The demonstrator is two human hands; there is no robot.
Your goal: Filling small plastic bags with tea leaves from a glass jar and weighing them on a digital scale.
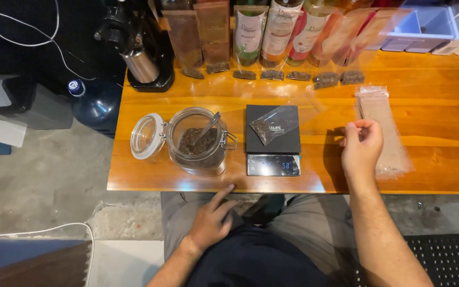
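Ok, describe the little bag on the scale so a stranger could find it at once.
Start at the wooden table, then find the black digital scale near its front edge, just right of the open glass jar. The small clear bag lies slantwise on the scale's platform with some dark bits inside. Unlike the empty bags stacked by the right hand, it lies alone and is partly filled.

On the wooden table stand one open glass jar (196, 141), one black scale (273, 142) and one grinder (142, 48). Three syrup bottles (279, 29) line the back, with seven filled clear pouches (245, 74) laid below them.
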